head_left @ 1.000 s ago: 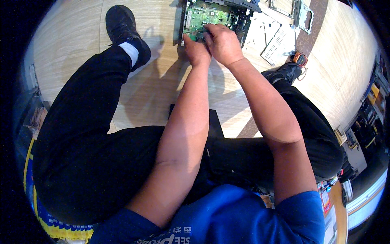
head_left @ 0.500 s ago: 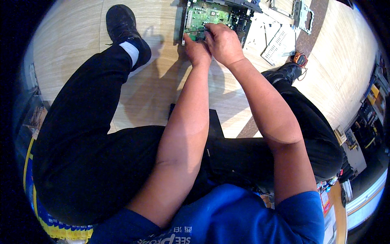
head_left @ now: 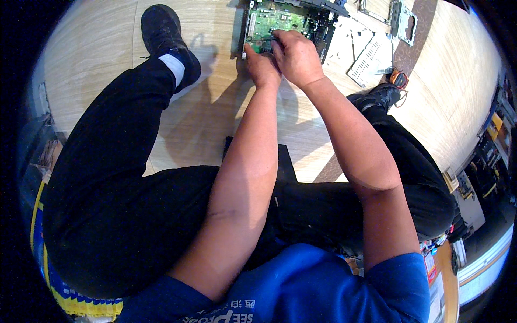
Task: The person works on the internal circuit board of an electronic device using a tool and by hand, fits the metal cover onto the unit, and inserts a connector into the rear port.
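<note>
An opened electronic unit [head_left: 329, 33] with a dark casing lies on the floor at the top of the view, its green circuit board [head_left: 269, 22] exposed. At its near left edge is my left hand [head_left: 263, 70], one finger along the corner and the others partly hidden; it appears to grip the edge. My right hand [head_left: 299, 58] reaches over the board with bent, closed fingers. Whatever those fingertips hold is too small or too hidden to make out. The two hands touch or overlap near the board's front edge.
White perforated metal panels [head_left: 367, 59] and a pale metal frame [head_left: 403, 24] lie to the right of the unit. An orange and black round item [head_left: 397, 79] with a wire sits by my right shoe [head_left: 381, 96]. My left shoe [head_left: 161, 29] is left of the unit.
Both hands stay almost in place at the unit's front edge. My fingers have shifted only very slightly, and the unit looks unmoved.
</note>
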Demonstrator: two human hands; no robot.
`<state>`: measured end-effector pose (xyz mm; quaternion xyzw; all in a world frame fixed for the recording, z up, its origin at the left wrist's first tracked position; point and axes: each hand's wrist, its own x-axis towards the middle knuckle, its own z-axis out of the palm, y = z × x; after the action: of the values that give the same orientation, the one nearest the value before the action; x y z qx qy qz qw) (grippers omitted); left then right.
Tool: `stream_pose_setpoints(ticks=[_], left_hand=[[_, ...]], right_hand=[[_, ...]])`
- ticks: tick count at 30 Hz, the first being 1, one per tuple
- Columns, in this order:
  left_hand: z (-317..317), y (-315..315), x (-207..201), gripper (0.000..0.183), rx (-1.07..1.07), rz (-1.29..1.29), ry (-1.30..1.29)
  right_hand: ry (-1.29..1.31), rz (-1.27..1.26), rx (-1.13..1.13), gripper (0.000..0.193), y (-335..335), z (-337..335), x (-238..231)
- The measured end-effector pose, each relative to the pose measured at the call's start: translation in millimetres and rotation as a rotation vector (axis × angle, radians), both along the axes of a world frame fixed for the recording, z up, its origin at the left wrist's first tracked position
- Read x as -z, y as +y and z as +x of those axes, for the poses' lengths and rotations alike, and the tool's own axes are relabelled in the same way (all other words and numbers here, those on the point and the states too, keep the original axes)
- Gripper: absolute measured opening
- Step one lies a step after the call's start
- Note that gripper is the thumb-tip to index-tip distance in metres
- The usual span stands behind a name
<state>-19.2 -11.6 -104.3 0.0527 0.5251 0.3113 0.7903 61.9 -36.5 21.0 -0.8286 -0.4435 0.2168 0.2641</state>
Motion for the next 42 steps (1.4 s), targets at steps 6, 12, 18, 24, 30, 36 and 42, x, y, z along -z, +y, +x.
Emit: stream_pose_setpoints(ticks=[6,12,18,24,30,36,42], left_hand=[[1,1,-9,0.050,-0.072,-0.124,-0.100],[3,4,-20,0.051,-0.041,-0.104,-0.075],[3,5,-21,0.052,-0.043,-0.059,-0.038],[2,3,-26,0.056,0.164,0.092,0.230],[3,5,-33,0.060,0.067,-0.022,0.142],[8,3,-54,0.061,0.071,-0.009,0.171],[4,5,-53,0.063,0.130,0.001,0.209]], right_hand=[[0.000,-0.016,0.004,0.024,1,0,-2],[0.006,-0.024,0.002,0.024,1,-1,-1],[-0.005,-0.006,-0.001,0.023,2,-3,0],[-0.013,-0.013,-0.002,0.023,0,-3,1],[-0.006,-0.008,0.003,0.022,2,-4,1],[-0.047,-0.017,0.021,0.019,0,-4,4],[0.008,-0.064,0.118,0.018,8,-8,0]])
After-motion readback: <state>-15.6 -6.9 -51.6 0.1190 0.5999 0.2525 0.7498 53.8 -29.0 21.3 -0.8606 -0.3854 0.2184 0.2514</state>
